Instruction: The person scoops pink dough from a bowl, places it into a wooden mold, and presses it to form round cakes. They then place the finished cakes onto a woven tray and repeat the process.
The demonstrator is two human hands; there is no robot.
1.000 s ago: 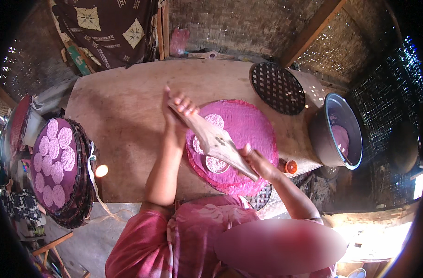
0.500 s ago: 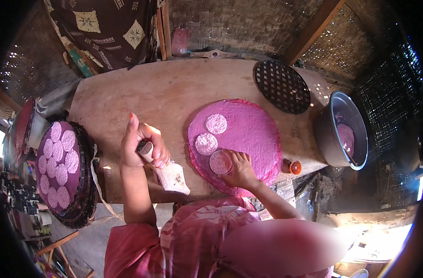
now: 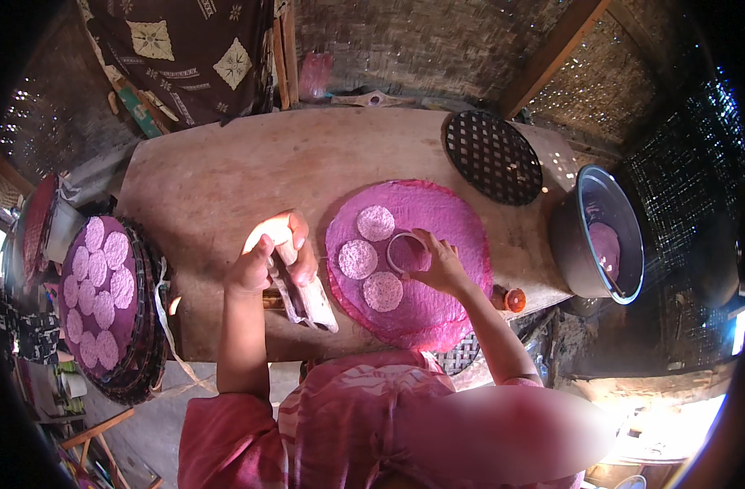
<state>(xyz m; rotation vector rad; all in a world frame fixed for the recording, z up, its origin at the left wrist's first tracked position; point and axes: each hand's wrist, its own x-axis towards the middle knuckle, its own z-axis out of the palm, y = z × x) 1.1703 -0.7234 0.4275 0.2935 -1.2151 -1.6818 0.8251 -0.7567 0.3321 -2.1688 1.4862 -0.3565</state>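
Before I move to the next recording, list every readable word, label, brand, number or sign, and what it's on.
No readable text.
Brown cloth: pale motifs, no legible lettering.
Wooden tool, bucket: no lettering discernible.
Orange-topped container, small items at lower left: too small or blurred.

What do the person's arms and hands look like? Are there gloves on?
No gloves show: the left fingers and right fingers are bare. The left forearm and right forearm are uncovered too, with no bracelet visible. A loose, pinkish-red cloth left sleeve ends near the elbow; only a little of the pinkish right sleeve shows.
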